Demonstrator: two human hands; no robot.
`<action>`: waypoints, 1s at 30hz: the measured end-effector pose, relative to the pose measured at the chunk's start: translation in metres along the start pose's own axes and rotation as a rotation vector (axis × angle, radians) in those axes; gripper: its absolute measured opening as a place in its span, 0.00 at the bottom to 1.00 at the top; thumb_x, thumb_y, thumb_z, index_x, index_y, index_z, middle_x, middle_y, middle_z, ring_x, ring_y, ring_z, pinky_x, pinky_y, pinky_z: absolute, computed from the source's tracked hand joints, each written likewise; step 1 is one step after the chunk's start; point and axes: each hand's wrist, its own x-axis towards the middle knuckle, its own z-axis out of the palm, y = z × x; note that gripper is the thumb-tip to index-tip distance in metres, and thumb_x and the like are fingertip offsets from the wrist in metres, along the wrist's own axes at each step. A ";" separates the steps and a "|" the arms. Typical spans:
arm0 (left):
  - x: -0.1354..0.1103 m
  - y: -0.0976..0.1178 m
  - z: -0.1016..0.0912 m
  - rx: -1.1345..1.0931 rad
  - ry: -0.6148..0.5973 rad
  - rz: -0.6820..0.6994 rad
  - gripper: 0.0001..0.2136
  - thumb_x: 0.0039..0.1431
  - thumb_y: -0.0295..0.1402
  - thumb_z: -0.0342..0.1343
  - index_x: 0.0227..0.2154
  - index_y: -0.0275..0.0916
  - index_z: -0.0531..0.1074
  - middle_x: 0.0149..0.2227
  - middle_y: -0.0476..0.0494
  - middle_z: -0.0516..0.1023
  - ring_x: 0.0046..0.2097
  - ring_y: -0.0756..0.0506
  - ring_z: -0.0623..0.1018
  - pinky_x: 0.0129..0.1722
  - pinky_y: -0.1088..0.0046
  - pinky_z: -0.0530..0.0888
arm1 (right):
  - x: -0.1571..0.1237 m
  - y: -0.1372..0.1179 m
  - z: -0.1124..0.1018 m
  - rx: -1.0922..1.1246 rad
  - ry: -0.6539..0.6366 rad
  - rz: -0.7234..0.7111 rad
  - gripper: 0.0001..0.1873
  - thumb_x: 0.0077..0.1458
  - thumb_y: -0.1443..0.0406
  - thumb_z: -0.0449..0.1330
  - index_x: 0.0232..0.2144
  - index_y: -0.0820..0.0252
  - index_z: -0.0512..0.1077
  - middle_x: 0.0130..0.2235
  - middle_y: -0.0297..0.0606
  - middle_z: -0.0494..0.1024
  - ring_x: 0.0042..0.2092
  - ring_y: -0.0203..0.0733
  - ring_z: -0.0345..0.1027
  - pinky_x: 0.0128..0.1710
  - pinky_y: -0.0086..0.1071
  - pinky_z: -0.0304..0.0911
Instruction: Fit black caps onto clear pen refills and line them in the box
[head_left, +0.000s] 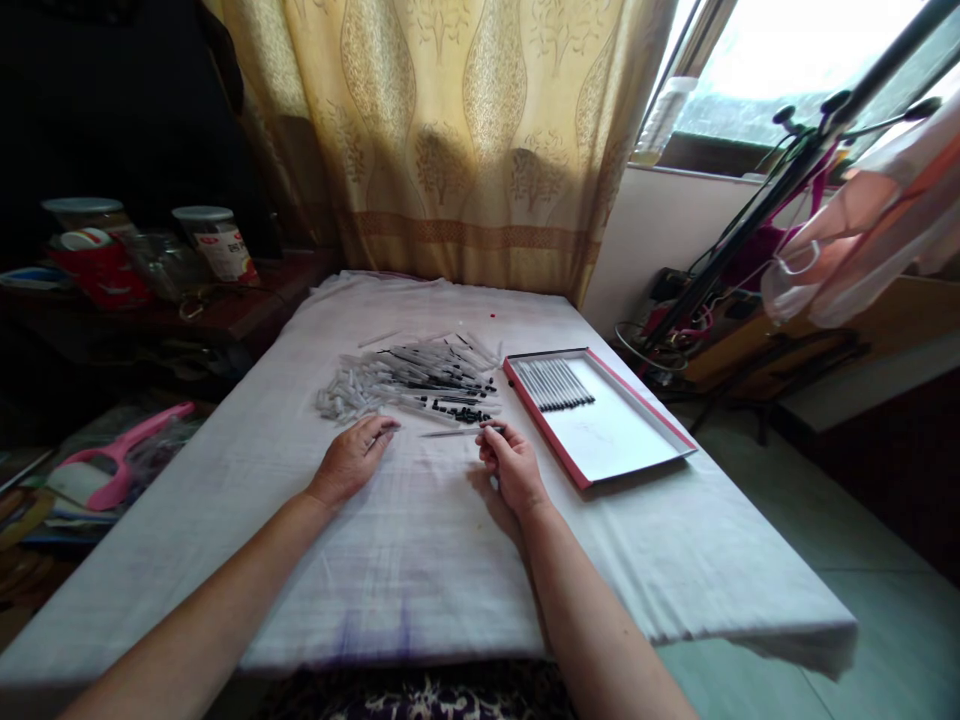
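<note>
My right hand (pixel 514 468) pinches one end of a thin pen refill (pixel 450 433), which points left, just above the cloth. Fingers closed, my left hand (pixel 354 458) rests left of the refill's free end; a small pale bit seems to show at its fingertips, too small to name. Beyond both hands lies a pile of pen parts (pixel 424 368), with clear caps (pixel 341 392) heaped at its left and small black pieces (pixel 461 412) at its near side. To the right, a shallow red-edged box lid (pixel 622 435) holds a neat row of pens (pixel 555 384) with black ends.
A white cloth (pixel 420 560) covers the table. Jars (pixel 217 245) and a red container (pixel 101 272) stand on a dark cabinet at left. A pink-handled item (pixel 124 455) lies lower left. Behind hangs a yellow curtain (pixel 465 130); a black pole (pixel 750 190) leans at right.
</note>
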 end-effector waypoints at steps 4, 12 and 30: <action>-0.001 0.005 0.007 -0.100 -0.013 0.031 0.14 0.63 0.37 0.47 0.44 0.40 0.75 0.42 0.44 0.81 0.43 0.44 0.80 0.45 0.71 0.75 | 0.000 -0.001 0.001 0.026 0.001 -0.006 0.17 0.40 0.56 0.67 0.30 0.59 0.73 0.23 0.31 0.74 0.21 0.30 0.59 0.17 0.23 0.47; -0.003 0.011 0.010 -0.207 -0.043 0.057 0.13 0.63 0.37 0.48 0.44 0.41 0.75 0.43 0.43 0.80 0.45 0.44 0.79 0.47 0.70 0.74 | 0.000 0.001 0.003 0.015 -0.015 0.038 0.15 0.41 0.58 0.68 0.30 0.59 0.74 0.24 0.32 0.75 0.22 0.30 0.60 0.17 0.22 0.49; 0.009 0.010 0.013 -0.414 -0.148 0.182 0.11 0.64 0.37 0.52 0.40 0.41 0.79 0.36 0.43 0.82 0.37 0.47 0.81 0.40 0.74 0.76 | 0.023 -0.018 -0.018 -0.790 -0.507 -0.083 0.11 0.55 0.61 0.59 0.30 0.58 0.80 0.30 0.34 0.81 0.33 0.41 0.72 0.34 0.31 0.63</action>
